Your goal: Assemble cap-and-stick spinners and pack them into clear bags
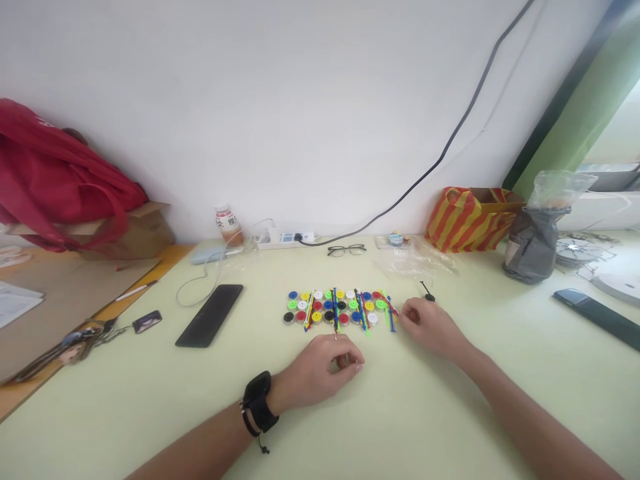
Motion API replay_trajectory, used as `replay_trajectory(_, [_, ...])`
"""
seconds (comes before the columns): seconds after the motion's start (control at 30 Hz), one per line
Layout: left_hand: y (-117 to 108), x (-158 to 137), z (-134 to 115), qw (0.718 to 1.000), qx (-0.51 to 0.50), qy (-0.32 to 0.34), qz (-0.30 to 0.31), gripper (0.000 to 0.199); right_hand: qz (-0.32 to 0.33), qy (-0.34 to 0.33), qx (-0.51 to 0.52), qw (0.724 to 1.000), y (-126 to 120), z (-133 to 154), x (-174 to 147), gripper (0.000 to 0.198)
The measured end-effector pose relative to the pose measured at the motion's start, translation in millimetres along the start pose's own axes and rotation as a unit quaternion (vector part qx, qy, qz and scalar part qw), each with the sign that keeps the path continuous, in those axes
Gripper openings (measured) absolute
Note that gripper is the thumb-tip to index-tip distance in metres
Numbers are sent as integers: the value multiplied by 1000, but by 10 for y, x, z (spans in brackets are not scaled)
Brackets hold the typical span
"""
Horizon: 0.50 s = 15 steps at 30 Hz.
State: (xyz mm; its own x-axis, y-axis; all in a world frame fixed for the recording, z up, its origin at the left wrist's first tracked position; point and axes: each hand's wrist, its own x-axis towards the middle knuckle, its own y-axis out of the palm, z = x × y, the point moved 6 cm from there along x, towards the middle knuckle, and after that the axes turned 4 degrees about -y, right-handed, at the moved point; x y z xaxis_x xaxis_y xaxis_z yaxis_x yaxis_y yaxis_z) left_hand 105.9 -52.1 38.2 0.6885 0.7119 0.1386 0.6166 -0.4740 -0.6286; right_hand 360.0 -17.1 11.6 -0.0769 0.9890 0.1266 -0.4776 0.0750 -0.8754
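Observation:
Rows of small coloured discs (328, 305) lie on the table, with bundles of thin plastic sticks (336, 310) laid between their columns. At the right end of the rows my right hand (433, 327) is closed, its fingertips pinched at the lower end of a red plastic stick (389, 302). A blue stick (392, 321) lies just beside these fingertips. Behind that hand is a black disc with a thin black stick (427, 291). My left hand (327, 367) rests in front of the rows, fingers curled and thumb near the index tip; nothing shows in it.
A black phone (210, 316) and keys with a photo tag (147, 321) lie left. Behind are glasses (347, 250), a power strip (285, 238), a bottle (229, 225) and clear plastic wrap (415, 263). A striped bag (463, 223), grey bag (531, 243) and dark flat case (597, 317) are right.

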Motion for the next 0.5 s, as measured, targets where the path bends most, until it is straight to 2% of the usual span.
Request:
replay_trajectory(0.23, [3,3,1,1000,2,2,3,14,-8,18,7,1000,-48,-8,0,20])
replay_trajectory(0.37, [2,1,7,1000,7,-2,2,13,-46,18,7,999,-94,-69,-13,18])
replay_trajectory(0.5, [-1,2,-2,1000,9,3,2,14,-72,0,51,996,-117,-143,-5,15])
